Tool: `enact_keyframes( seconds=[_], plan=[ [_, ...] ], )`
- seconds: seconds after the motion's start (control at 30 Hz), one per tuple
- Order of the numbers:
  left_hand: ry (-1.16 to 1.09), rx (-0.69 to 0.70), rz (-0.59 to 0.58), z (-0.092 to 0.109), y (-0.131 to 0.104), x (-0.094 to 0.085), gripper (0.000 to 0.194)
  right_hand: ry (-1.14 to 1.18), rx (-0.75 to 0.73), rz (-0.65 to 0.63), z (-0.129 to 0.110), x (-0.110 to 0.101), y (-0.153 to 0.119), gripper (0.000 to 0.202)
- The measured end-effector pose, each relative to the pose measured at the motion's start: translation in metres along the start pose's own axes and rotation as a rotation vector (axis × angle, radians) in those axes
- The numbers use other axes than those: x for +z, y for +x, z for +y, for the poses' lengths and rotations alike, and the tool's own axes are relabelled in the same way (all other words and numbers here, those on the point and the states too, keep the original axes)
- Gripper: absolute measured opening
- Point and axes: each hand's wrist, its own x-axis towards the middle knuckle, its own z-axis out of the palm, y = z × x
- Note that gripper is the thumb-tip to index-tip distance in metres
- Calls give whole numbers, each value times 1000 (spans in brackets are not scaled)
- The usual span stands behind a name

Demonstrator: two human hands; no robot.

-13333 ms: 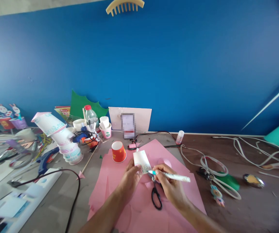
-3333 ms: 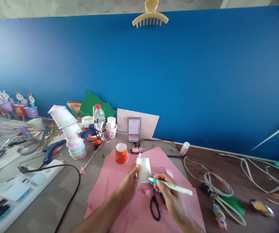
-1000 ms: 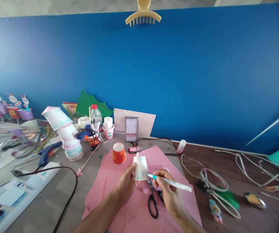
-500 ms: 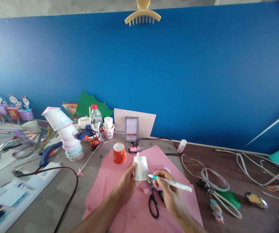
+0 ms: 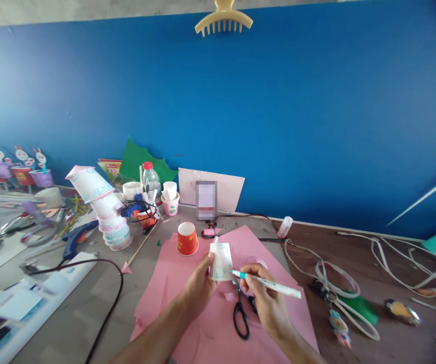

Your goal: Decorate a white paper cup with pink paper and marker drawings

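Note:
In my left hand (image 5: 200,284) is a small white paper cup (image 5: 221,259) with faint teal drawing on its side. My right hand (image 5: 265,298) grips a white marker pen (image 5: 274,287) with a teal tip end. The tip points left and meets the cup's lower right edge, or lies very close to it. Beneath the hands lies a pair of black-handled scissors (image 5: 242,318) on pink paper (image 5: 203,333). A red paper cup (image 5: 187,239) rests on the same paper, just beyond my left hand.
Left of the paper, decorated white cups (image 5: 104,212) form a leaning stack near a blue glue gun (image 5: 76,240). A dark cable (image 5: 115,298) curves past a white power strip (image 5: 51,298). White cords (image 5: 335,283) and a keychain (image 5: 339,328) lie right.
Both hands keep nearly the same pose at the white cup, with the marker still at its lower right. The whole view has shifted very slightly.

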Motion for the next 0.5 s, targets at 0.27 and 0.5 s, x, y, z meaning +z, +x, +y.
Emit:
enact_keyframes(
  seconds=[0.27, 0.5],
  plan=[
    [26, 1, 7, -2, 2, -2, 33, -7, 6, -13, 0, 0, 1, 32],
    [-1, -7, 12, -1, 2, -2, 30, -20, -10, 0, -4, 1, 0, 35]
  ],
)
